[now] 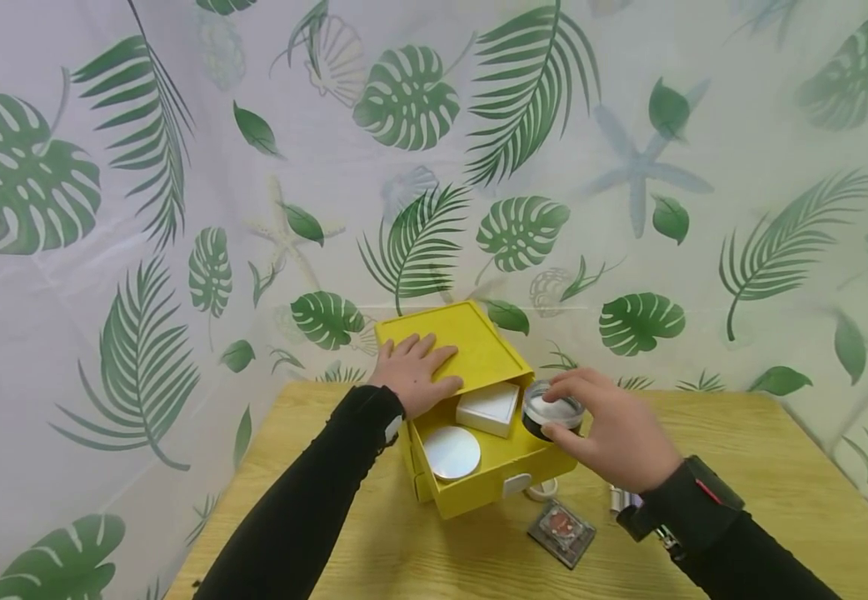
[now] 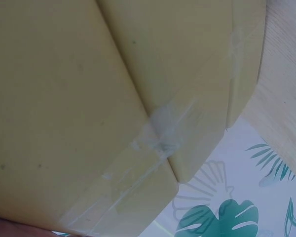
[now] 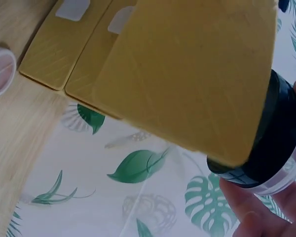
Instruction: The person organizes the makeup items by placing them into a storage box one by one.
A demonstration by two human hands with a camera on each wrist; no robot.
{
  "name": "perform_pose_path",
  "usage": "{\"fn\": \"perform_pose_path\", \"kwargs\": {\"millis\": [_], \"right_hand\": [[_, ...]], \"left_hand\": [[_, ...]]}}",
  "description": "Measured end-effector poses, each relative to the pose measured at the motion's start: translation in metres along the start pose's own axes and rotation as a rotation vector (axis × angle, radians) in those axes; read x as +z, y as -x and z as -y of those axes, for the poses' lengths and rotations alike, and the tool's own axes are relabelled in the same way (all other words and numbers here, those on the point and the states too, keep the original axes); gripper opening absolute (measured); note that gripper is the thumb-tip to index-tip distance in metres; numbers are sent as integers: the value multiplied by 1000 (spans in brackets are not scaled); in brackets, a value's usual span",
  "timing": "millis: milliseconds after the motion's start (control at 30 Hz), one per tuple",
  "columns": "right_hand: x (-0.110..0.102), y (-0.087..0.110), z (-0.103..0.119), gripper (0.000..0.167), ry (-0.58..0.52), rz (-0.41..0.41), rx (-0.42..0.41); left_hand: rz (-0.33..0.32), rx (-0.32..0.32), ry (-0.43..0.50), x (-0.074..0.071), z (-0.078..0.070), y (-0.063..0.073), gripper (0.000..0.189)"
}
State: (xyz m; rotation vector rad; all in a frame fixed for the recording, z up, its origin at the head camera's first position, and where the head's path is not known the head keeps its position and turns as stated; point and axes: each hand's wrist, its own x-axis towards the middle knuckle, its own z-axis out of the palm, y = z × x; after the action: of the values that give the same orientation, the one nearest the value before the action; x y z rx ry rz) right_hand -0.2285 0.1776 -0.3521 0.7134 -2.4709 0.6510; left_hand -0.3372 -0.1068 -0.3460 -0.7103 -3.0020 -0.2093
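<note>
Table woodgrain, leafy backdrop behind — right grip pinches jar; left grip spread on box.

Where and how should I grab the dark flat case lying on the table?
Pinch the dark flat case by two opposite edges, coming down from above on the side nearest the person. It lies flat and looks thin, so the edges seem the surest hold. The near side looks free, while the yellow drawer and small white round case sit behind it.
</note>
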Motion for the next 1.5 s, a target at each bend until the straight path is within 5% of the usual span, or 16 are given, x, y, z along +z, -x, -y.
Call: {"fn": "perform_pose_path", "kwargs": {"millis": [400,800,1500], "right_hand": [[5,-18,7,25,78,189,-41],[15,-43,10,17,59,396,4],[29,-40,11,10,133,364,1]], "left_hand": [[-6,12,15,-1,-2,1,65],[-18,22,15,-3,-2,-2,66],[-28,9,3,0,-2,2,64]]}}
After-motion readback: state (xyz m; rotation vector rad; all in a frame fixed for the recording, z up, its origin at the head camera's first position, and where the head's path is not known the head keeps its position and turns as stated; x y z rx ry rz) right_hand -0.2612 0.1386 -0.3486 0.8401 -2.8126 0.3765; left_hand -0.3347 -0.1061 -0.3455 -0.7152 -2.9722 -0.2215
